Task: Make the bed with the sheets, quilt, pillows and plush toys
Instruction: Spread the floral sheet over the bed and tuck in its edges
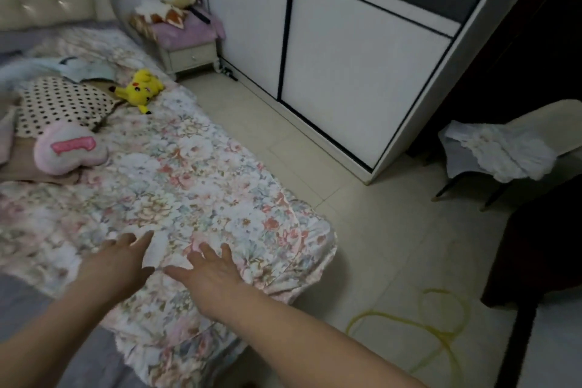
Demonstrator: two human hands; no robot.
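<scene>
Left hand [115, 263], right hand [214, 276], fingers [142, 238] spread wide over floral quilt [189, 173], one yellow plush toy [141, 89], polka-dot pillow [63, 104], pink pillow [67, 148]

Tiled floor [362, 230], white wardrobe [346, 72], nightstand [192, 57], chair [551, 129]

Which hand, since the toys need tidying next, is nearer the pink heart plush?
Left. The left hand lies spread on the floral quilt, toward the camera from the pink heart plush; the right hand is beside it, further right and farther from the plush.
</scene>
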